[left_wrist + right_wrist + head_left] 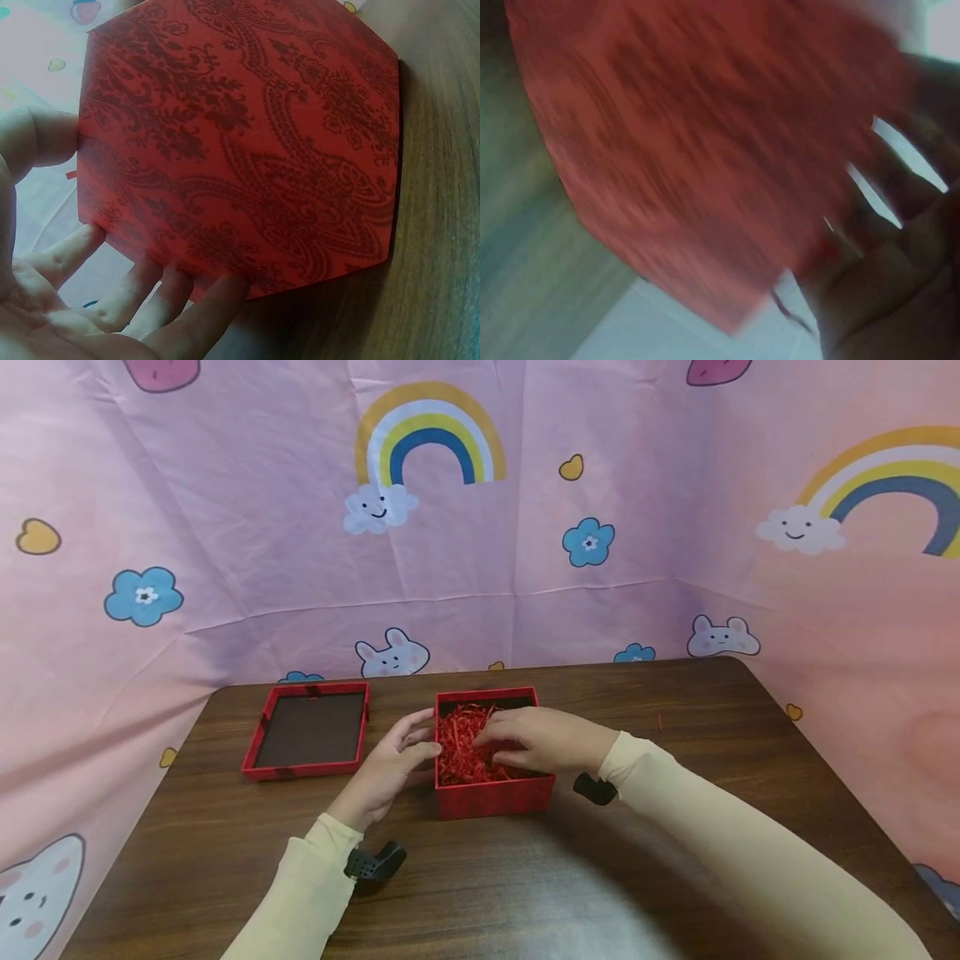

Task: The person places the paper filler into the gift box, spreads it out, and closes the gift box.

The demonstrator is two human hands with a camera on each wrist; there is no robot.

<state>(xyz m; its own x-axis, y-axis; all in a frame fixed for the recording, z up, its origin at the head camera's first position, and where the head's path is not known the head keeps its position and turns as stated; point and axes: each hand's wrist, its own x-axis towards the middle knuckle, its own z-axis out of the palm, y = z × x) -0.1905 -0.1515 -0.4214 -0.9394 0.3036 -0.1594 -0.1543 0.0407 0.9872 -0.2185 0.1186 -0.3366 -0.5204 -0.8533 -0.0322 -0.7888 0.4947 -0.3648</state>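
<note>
An open red box (493, 799) with a dark paisley pattern stands on the table, holding red shredded paper (463, 760). My left hand (390, 768) is at its left wall, thumb at the rim; in the left wrist view the spread fingertips (230, 289) rest against the patterned side (240, 150). Over the right rim reaches my right hand (543, 739), its bent fingers down at the shredded paper with thumb and forefinger apart. Motion blurs the right wrist view, where gaps show between the fingers beside the box wall (667, 150).
To the left lies the red-rimmed box lid (315, 770), dark inside facing up. One small red strip (660, 722) is on the brown wooden table (480, 885) at the right. Printed pink cloth (465, 560) hangs behind the table and along both sides.
</note>
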